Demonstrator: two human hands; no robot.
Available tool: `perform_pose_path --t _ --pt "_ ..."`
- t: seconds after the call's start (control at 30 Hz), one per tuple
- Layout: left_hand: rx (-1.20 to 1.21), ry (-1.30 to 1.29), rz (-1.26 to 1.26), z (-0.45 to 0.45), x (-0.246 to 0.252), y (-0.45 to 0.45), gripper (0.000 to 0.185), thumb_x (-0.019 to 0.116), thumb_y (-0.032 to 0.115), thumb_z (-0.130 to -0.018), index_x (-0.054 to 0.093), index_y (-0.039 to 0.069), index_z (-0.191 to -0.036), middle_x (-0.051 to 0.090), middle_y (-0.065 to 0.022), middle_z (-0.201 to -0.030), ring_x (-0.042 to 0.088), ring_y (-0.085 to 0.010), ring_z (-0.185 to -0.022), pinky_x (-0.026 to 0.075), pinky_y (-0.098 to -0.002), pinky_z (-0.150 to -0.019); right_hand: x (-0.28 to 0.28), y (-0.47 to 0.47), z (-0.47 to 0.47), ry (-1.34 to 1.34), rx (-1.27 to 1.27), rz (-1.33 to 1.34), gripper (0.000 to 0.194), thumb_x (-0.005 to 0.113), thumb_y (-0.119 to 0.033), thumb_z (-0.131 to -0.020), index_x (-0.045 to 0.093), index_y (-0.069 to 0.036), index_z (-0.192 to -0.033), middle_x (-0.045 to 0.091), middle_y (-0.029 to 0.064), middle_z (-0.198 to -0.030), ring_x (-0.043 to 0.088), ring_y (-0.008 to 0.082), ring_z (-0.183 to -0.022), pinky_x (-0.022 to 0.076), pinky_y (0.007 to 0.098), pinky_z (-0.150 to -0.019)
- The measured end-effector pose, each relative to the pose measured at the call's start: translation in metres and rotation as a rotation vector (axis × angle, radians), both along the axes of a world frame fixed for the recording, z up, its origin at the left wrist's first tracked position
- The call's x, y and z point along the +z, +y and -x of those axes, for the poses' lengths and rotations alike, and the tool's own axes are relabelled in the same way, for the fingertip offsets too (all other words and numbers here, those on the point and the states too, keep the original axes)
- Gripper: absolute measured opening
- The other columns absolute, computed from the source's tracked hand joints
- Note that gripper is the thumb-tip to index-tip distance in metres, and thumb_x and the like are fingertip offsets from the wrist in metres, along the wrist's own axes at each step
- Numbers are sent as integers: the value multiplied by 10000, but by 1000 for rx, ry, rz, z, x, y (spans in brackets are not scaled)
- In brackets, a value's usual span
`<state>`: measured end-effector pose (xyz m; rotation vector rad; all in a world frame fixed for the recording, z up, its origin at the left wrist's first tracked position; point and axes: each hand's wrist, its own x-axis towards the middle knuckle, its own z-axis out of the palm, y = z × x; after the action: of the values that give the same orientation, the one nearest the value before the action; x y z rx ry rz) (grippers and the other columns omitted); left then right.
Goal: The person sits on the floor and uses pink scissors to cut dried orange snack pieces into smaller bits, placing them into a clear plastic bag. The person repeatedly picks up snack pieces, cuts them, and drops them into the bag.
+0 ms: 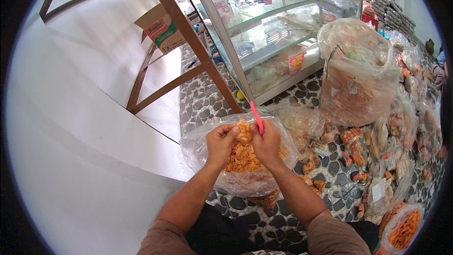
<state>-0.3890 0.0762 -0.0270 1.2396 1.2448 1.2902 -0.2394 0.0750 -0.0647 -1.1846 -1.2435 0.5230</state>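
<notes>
Both hands meet above a large open clear plastic bag [201, 148] filled with orange fried chips [242, 159]. Between them is a small bundle of orange chips [244, 131], which looks like a small clear bag of them. My left hand [220, 143] pinches its left side between thumb and fingers. My right hand [266, 145] is closed at its right side and also holds a pink strip-like item [256, 115], whose upper end sticks up past the fingers. Whether that item is a tie or a tool handle, I cannot tell.
A glass display case [272, 14] stands ahead, beside a brown wooden frame [191, 35] and a cardboard box [163, 30]. A tall clear sack [357, 88] and several snack bags [354, 141] cover the pebble-patterned floor at right. A bag of orange sticks [405, 228] sits lower right. A white wall curves at left.
</notes>
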Motion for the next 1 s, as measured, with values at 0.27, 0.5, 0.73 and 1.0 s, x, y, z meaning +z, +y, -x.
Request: perform_pose_path --t 0.27,0.5,0.73,1.0 --pt "5 68 -78 4 -17 1 164 743 127 -954 713 -32 -985 711 -28 -891 618 -87 -773 505 -243 -731 5 6 -12 -38 -64 108 190 686 -204 -935 614 -29 -919 636 194 -827 620 444 -778 450 514 -677" --pt "-30 63 -129 0 -27 2 147 725 121 -972 700 -24 -974 685 4 -860 582 -52 -758 485 -219 -697 -1 15 -23 62 -35 104 169 703 -161 -950 637 -9 -914 604 104 -763 580 233 -713 459 382 -654" --pt "-22 -202 -52 15 -25 14 154 657 131 -1013 647 -22 -1025 715 -103 -974 689 -155 -841 587 -314 -830 8 15 -38 477 231 297 215 703 -242 -986 662 -32 -964 594 -9 -750 525 53 -672 418 249 -496" --pt "-59 -49 -43 16 -22 13 189 671 149 -1002 649 -24 -1077 705 -101 -1029 682 -170 -907 587 -337 -825 -6 14 -26 573 363 401 183 734 -189 -954 699 -11 -976 603 -24 -733 497 59 -620 413 248 -558"
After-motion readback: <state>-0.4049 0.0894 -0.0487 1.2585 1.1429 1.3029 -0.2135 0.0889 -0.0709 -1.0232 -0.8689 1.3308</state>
